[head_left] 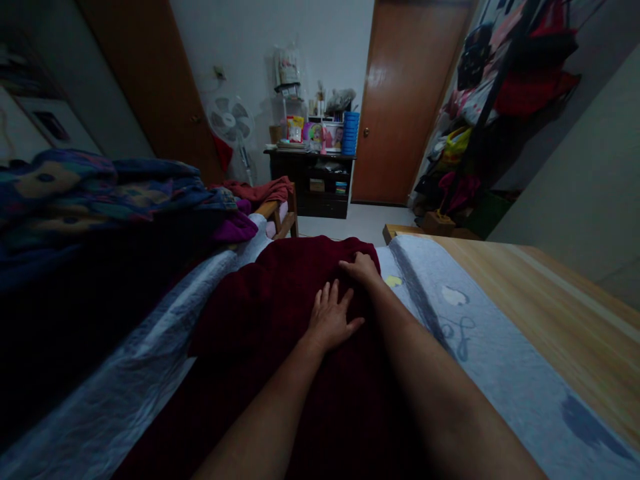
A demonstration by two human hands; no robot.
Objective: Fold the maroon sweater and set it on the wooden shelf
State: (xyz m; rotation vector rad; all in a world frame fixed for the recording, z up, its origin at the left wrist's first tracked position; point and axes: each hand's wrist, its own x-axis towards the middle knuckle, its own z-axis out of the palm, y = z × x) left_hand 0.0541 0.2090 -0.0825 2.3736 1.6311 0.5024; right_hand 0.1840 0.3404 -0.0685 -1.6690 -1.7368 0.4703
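A dark maroon garment [280, 287] lies spread over the bed, with what looks like a sleeve reaching out to the left. My left hand [333, 317] rests flat on its middle, fingers spread. Just beyond it, my right hand [361, 269] is at the garment's far right edge. Its fingers are curled on the cloth there, and their tips are partly hidden. Beneath the garment is a light grey patterned sheet [480, 333].
A heap of clothes [100, 193] lies on the left. Bare wooden board [540, 287] borders the sheet on the right. Farther off stand a fan [231, 123], a dark cabinet [305, 207] and a brown door [400, 100]. Bags [535, 93] hang at the right.
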